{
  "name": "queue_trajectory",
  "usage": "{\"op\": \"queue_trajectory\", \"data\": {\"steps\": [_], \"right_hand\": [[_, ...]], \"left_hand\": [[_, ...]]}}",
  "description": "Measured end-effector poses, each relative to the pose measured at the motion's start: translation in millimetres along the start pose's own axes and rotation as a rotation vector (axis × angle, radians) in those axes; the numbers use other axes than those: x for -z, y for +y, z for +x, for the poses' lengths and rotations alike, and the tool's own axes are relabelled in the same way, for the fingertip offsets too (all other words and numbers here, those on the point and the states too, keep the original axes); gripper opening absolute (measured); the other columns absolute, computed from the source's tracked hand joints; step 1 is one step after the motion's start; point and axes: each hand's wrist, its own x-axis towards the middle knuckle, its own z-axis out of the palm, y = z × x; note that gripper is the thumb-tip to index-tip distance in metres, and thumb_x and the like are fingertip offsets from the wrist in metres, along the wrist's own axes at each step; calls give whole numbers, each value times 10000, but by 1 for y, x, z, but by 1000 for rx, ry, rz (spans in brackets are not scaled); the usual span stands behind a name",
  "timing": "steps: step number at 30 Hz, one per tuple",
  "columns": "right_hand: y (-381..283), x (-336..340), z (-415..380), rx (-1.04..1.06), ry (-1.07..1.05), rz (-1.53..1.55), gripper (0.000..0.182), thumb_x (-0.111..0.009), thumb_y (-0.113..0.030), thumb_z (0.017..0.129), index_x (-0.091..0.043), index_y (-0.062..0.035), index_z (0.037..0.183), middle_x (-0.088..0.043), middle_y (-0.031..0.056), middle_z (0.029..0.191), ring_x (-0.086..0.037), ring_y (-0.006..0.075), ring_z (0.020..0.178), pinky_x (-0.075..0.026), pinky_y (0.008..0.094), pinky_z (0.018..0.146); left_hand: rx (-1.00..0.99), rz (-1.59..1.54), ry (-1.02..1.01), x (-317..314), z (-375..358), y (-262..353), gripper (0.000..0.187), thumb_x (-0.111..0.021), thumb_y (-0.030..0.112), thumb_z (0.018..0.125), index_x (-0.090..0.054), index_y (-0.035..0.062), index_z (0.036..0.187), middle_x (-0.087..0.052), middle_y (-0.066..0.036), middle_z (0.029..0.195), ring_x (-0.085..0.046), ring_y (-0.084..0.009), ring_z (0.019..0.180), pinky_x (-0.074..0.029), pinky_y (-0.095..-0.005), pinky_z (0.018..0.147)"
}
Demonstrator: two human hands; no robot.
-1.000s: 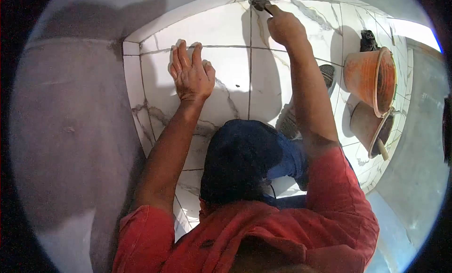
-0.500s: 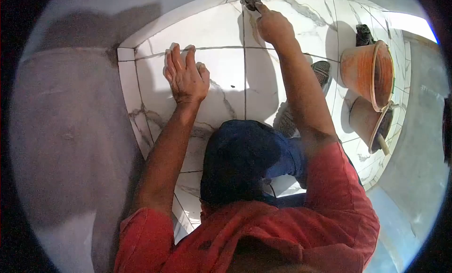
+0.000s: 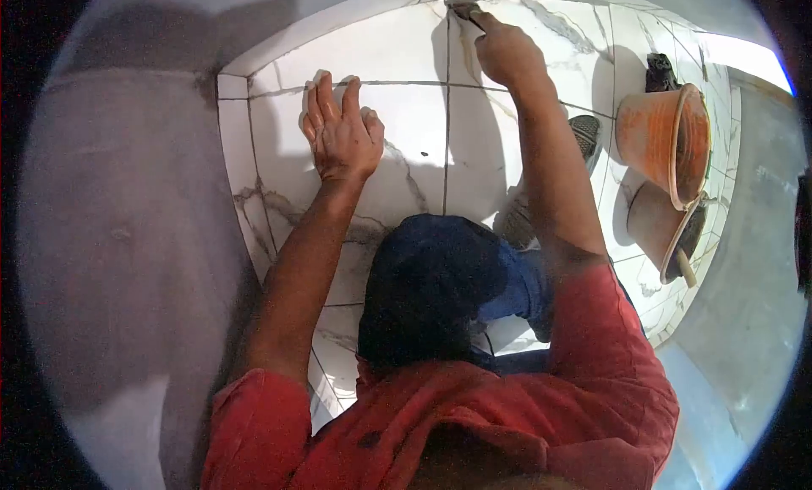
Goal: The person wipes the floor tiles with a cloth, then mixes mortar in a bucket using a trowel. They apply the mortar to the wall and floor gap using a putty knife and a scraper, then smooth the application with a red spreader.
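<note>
My left hand [image 3: 342, 139] rests on the white marble-patterned floor tiles [image 3: 402, 122], its fingers spread across a dark joint line. Stretched out at the far edge, my right hand [image 3: 511, 54] grips a small scraper [image 3: 463, 8] with a dark, smeared blade. The blade is at the corner where the floor meets the wall, near the end of a joint line. My index finger lies along the scraper, and my fingers hide most of its handle. A small dark crumb [image 3: 425, 154] lies on the tile to the right of my left hand.
On the right, an orange bucket [image 3: 647, 131] and a second, greyish bucket [image 3: 653, 224] lean over, a light handle [image 3: 686, 268] sticking out of the latter. Behind them sits a black crumpled bag [image 3: 661, 72]. My bent knee [image 3: 431, 287] and shoe [image 3: 584, 136] occupy the middle. A grey wall [image 3: 118, 236] borders the left.
My right hand and the scraper stay at the far edge, with the blade turned slightly. My left hand remains flat on the tile. The whole view has shifted a little.
</note>
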Motion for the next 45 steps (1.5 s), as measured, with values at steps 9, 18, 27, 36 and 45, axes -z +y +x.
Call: {"op": "queue_trajectory", "data": {"steps": [9, 18, 27, 36, 45], "right_hand": [[1, 1, 10, -41, -180, -85, 445, -490, -191, 919, -498, -169, 1363, -679, 249, 1006, -658, 429, 931, -519, 504, 836], [-8, 17, 6, -34, -200, -50, 452, -487, -129, 885, -512, -132, 1336, -664, 260, 1044, -638, 426, 982, -496, 518, 877], [1, 6, 13, -52, -162, -126, 435, -463, -164, 911, -522, -198, 1340, -669, 227, 1075, -646, 404, 998, -514, 502, 868], [1, 16, 10, -41, -25, -79, 455, -492, -98, 864, -533, -148, 1313, -664, 245, 1052, -642, 428, 950, -518, 508, 817], [11, 15, -34, -6, -119, -38, 436, -480, -168, 898, -495, -158, 1334, -668, 263, 971, -643, 440, 909, -514, 534, 806]], "left_hand": [[-8, 7, -7, 2, 0, 2, 542, -553, 199, 887, -422, 59, 1393, -272, -232, 1472, -239, -429, 1390, -226, -590, 1086], [5, 26, -8, -2, 0, 2, 542, -562, 186, 880, -430, 70, 1393, -280, -226, 1474, -241, -427, 1392, -229, -587, 1089], [-18, 20, 14, -3, 0, 1, 536, -565, 192, 885, -434, 62, 1388, -273, -230, 1478, -242, -434, 1392, -230, -592, 1091], [-23, 11, 11, -2, 0, 2, 537, -560, 203, 889, -430, 65, 1391, -267, -231, 1488, -240, -430, 1396, -222, -592, 1094], [-17, 31, 15, -2, -1, 2, 546, -571, 206, 884, -428, 58, 1390, -284, -230, 1471, -252, -432, 1387, -225, -593, 1086]]}}
